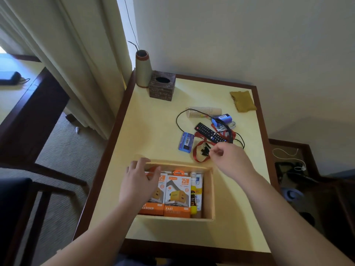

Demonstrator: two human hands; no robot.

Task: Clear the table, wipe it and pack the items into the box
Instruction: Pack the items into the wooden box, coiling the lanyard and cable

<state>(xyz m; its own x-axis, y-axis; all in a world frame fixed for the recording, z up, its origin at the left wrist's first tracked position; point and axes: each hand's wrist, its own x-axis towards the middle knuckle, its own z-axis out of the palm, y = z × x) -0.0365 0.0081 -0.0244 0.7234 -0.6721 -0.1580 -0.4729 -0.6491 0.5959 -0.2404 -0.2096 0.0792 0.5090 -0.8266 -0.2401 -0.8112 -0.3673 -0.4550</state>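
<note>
**Tangle risk on the cream table, box half packed**

Cream-topped table (pixel 153 120) with a dark wood border, pushed into a corner by a curtain and a plain wall. Open cardboard box (pixel 208 191) sat near the front edge, already loaded with two orange fast charger packs (pixel 177 194) and a yellow tube or bottle (pixel 194 198) squeezed along the right side.

Left hand (pixel 139 181) rested over the box's far-left corner, fingers draped loosely across the rim and the left pack, steadying more than gripping. Right hand (pixel 228 160) reached past the box with fingertips pinched on the small black connectors at the end of a cable bundle (pixel 204 149), right where the red lanyard (pixel 199 158) looped under it.

Still out on the table: black TV remote (pixel 210 133), blue battery pack (pixel 186 141), a second blue pack (pixel 221 117), a toppled stack of paper cups (pixel 204 111), a thin black cord (pixel 179 121) looping round the lot, plus an olive cloth (pixel 243 100) at the far right, a tissue box (pixel 162 85) and a vase (pixel 143 69) at the back.

Biggest worry, honestly: everything in that pile looked knotted together. Pulling on the connectors would probably have dragged the lanyard and remote along, maybe rolled the cups off. Also not much room left in the box, so stuffing loose cable in could have snagged on the packs. Wiping clearly not started, cloth untouched.
</note>
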